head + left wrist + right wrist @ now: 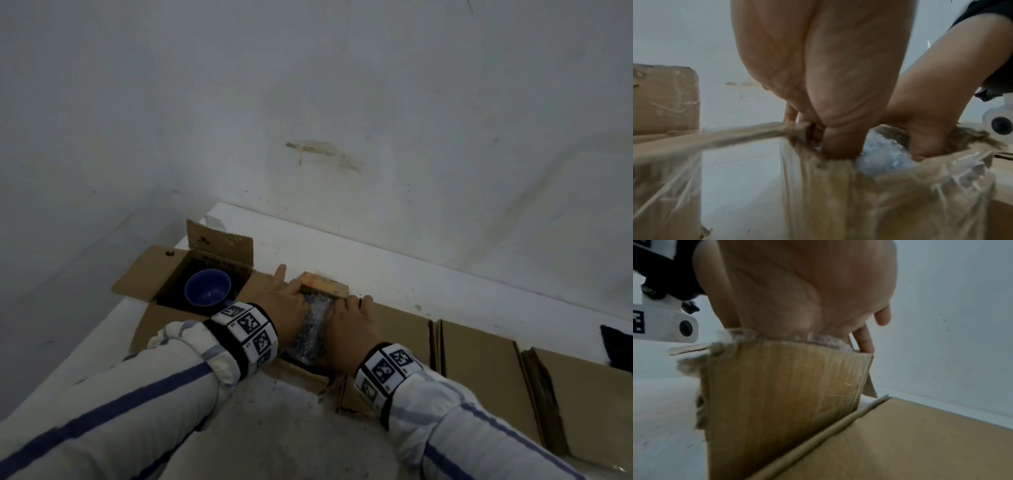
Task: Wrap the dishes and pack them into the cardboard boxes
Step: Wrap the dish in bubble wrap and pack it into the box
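Striped white-and-blue sleeves come in nearest, each wrist banded with black-and-white marker tags. Both hands are down in the mouth of one cardboard box [310, 371]. Left hand [286, 303] on the left side of a bubble-wrapped bundle [310, 329], right hand [346, 322] on its right side; bundle sits between them, inside the box. In the left wrist view the left thumb and fingers go down past the box rim against the pale wrap [879, 155]; whether they curl round it cannot be told. One left finger points straight ahead in the head view. In the right wrist view the right hand's [807, 293] fingers dip behind the box wall [785, 386], tips hidden; grip cannot be told.

Just beyond the fingertips, an orange-printed flap [317, 284] of the same box. To the right of the right hand, flat brown cardboard pieces [479, 356] in a row. Beyond and left of the left hand, a second open box [144, 274] with a blue bowl [208, 287] in it, unwrapped, mouth up. White wall behind all.
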Action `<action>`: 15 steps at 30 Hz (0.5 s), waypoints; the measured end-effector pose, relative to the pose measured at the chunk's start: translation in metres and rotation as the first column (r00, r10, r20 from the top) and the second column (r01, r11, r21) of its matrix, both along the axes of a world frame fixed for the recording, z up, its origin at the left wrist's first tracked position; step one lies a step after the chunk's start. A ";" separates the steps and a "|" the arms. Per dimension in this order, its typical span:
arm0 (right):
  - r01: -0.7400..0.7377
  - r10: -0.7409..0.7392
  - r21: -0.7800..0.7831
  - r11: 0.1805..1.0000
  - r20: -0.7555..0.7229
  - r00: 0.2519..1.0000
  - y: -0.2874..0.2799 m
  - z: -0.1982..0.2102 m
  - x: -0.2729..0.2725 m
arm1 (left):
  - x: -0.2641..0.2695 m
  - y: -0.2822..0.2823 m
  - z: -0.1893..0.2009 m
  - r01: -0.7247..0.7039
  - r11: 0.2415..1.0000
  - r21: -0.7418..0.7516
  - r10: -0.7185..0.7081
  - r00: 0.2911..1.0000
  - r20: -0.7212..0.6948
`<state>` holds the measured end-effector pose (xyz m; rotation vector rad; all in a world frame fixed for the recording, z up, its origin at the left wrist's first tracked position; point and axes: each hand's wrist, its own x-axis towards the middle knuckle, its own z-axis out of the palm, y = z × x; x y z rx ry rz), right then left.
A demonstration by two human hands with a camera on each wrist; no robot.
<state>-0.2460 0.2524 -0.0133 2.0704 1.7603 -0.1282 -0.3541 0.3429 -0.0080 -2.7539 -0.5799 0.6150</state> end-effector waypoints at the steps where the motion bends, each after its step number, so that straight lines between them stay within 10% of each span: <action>1: 0.009 -0.009 -0.001 1.000 -0.017 1.000 -0.001 0.000 0.001 | 0.002 -0.002 0.001 -0.003 1.000 0.001 0.003 1.000 -0.016; 8: 0.119 -0.168 -0.241 0.963 -0.196 0.966 0.019 0.014 0.035 | -0.007 0.035 -0.045 -0.090 0.994 -0.067 0.082 0.990 -0.114; 15: -0.035 0.039 -0.040 0.999 0.097 0.995 0.010 -0.001 0.003 | 0.001 0.007 -0.021 0.045 0.998 0.036 -0.046 0.999 0.018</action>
